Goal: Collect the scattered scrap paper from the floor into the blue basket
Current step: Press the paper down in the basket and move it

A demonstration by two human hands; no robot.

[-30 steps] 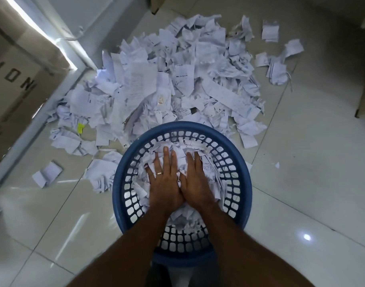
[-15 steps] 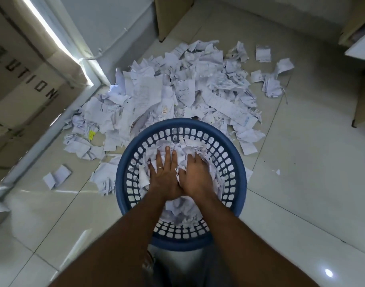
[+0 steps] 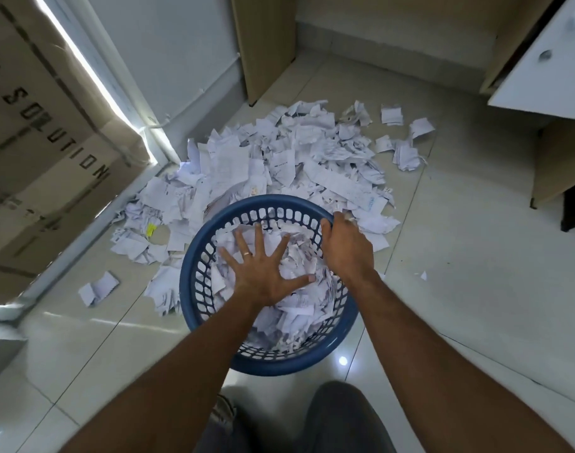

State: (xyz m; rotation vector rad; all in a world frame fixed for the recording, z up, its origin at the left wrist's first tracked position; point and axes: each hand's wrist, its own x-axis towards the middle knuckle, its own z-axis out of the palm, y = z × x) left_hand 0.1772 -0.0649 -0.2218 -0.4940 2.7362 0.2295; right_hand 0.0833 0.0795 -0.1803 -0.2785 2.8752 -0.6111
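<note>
Glossy pale floor tiles (image 3: 459,256), with a printed cardboard box (image 3: 51,142) at left and a white cabinet (image 3: 540,70) at upper right. Round blue basket (image 3: 194,289) of perforated plastic, standing on the tiles, part full of crumpled white paper (image 3: 299,302). Left hand (image 3: 263,273) flat on that paper inside the basket, fingers spread wide, ring on one finger. Right hand (image 3: 344,246) curled over the far right rim, gripping it. Just beyond the basket, a big heap of torn scrap paper (image 3: 279,165) on the floor, with loose bits lying apart.

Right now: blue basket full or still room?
Partly full. Scrap paper sits below the blue basket rim; left hand presses it flat, lattice wall showing above.
</note>
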